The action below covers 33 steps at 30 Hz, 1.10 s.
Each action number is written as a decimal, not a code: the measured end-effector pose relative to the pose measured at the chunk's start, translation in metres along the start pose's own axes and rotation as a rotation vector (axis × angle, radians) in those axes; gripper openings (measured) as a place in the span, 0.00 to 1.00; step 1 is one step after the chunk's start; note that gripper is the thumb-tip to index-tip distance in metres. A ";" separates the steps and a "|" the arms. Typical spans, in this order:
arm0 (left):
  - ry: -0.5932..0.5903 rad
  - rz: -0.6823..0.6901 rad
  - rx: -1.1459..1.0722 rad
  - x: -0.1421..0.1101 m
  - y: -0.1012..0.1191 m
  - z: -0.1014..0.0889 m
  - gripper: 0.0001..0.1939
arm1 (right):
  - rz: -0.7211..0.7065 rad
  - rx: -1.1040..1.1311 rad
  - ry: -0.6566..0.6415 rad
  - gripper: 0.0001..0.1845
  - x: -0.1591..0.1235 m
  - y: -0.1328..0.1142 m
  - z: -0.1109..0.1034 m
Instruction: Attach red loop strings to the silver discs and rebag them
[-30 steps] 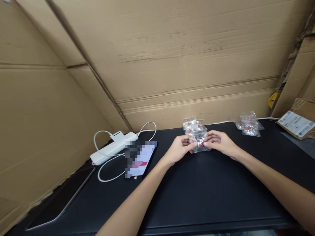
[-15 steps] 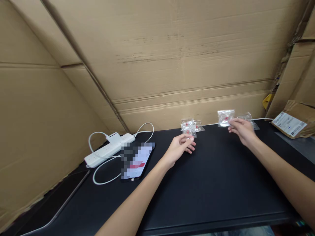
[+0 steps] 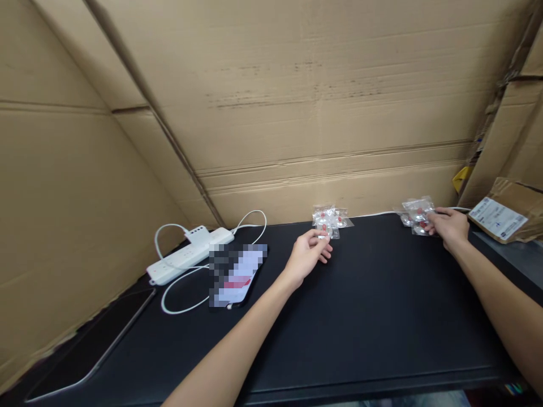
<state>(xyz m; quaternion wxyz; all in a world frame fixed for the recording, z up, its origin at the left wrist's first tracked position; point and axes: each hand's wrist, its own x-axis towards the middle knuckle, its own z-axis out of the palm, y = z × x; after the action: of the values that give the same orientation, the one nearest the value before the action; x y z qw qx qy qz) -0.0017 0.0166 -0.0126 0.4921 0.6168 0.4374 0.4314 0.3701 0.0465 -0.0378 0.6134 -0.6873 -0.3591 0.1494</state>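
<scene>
My right hand [image 3: 452, 227] pinches the edge of a small clear plastic bag [image 3: 418, 204] with a small red item in it. This bag lies over another clear bag at the back right of the black tabletop, and the two overlap. Several similar clear bags [image 3: 328, 216] with red items lie in a pile near the back middle. At the front edge of that pile is my left hand [image 3: 307, 255], its fingers loosely curled and apart, the thumb and index fingertips close to the lowest bag. What the red items are is too small to tell.
On the left stand a white power strip [image 3: 189, 257] with a looping white cable, a phone [image 3: 241, 280] with its screen lit, and a dark tablet-like panel [image 3: 93, 345]. A labelled brown package [image 3: 504, 212] sits at the right. Cardboard walls [image 3: 271, 130] enclose the back and sides.
My right hand has moved right with the clear bag, from beside the other bag to on top of it. The left hand has barely shifted by the middle pile.
</scene>
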 end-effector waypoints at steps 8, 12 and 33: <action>0.134 0.349 0.794 -0.003 -0.014 -0.005 0.23 | -0.351 -0.565 0.149 0.23 -0.009 -0.013 0.000; 0.015 0.244 0.951 -0.003 -0.020 -0.006 0.40 | -0.593 -0.574 0.013 0.22 -0.032 -0.020 0.022; -0.038 0.236 0.258 -0.002 -0.008 0.004 0.02 | -0.839 -0.321 -0.816 0.15 -0.127 -0.054 0.063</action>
<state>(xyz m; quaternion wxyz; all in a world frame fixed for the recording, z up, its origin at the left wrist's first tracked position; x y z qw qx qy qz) 0.0005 0.0152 -0.0215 0.3631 0.7300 0.4043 0.4145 0.2245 0.0064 -0.0293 0.3215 -0.4581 -0.8238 0.0903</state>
